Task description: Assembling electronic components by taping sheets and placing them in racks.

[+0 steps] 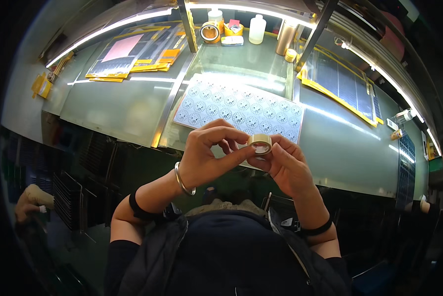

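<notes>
A small roll of pale, yellowish tape (pixel 259 138) is held up over the table's near edge, its round opening facing me. My left hand (pixel 206 152) pinches it from the left, with thumb and forefinger at its side. From the right, my right hand (pixel 288 166) grips the same roll between thumb and fingers. Just beyond my hands a white sheet (pixel 241 106) patterned with dark dotted circles lies flat on the table; my fingers cover part of its near edge.
Yellow-edged panels (pixel 127 54) are stacked at the far left, and a dark blue panel (pixel 340 81) lies at the right. At the back stand a white bottle (pixel 257 29), an amber tape roll (pixel 210 32) and a copper-coloured cylinder (pixel 285 39). Metal posts (pixel 187 24) rise there.
</notes>
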Demonstrator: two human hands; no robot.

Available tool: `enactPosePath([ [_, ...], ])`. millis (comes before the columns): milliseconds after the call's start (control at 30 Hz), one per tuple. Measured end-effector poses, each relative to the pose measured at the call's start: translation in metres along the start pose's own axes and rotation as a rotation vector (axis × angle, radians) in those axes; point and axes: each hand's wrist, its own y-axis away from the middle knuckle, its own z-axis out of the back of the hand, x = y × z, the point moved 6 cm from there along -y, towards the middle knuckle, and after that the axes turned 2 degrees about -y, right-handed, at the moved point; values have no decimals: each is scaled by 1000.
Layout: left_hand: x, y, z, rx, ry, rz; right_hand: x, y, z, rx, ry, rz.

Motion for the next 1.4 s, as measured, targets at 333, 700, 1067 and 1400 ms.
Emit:
enactPosePath([
  [333,7,-1,-4,30,60,42,-12,2,7,-46,35,-22],
  [700,2,-2,-7,9,-4,-40,-9,11,6,-51,46,74],
  [1067,-23,2,-15,-28,-182,-288,7,26,0,-75,424,278],
  [1400,-16,3,-25,93,51,-118,18,40,-14,-82,700,508],
])
